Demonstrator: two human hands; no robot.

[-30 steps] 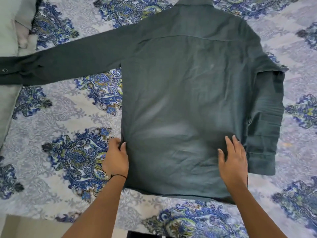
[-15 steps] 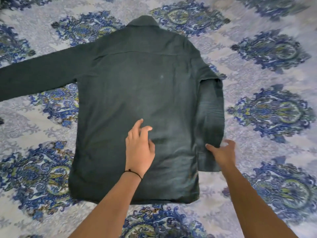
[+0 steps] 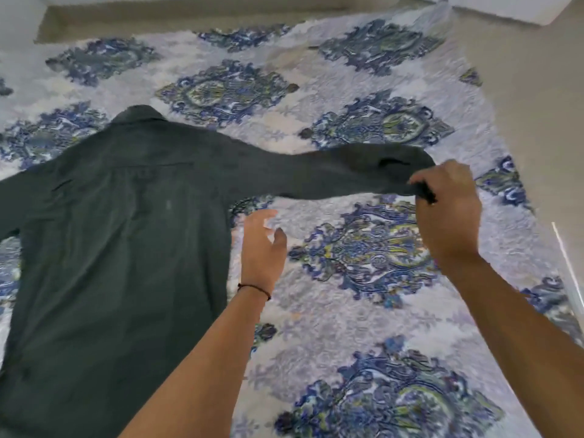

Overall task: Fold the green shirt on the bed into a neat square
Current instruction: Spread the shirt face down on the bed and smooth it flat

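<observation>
The dark green shirt (image 3: 120,235) lies back-up on the patterned bed, its collar pointing away from me, filling the left half of the view. Its right sleeve (image 3: 331,172) is stretched out to the right, lifted a little off the cover. My right hand (image 3: 448,210) pinches the cuff end of that sleeve. My left hand (image 3: 262,248) hovers with fingers spread just right of the shirt's side seam, holding nothing. The shirt's left sleeve runs out of view at the left edge.
The bedspread (image 3: 363,311) is white-grey with blue and green medallions. The bed's right edge runs diagonally down the right side, with beige floor (image 3: 531,90) beyond. A pale wall or base (image 3: 521,7) shows at the top right.
The right sleeve, folded down along the shirt's side before, is now pulled out straight to the right by my right hand. My left hand left the shirt's back and moved right. The view swung right.
</observation>
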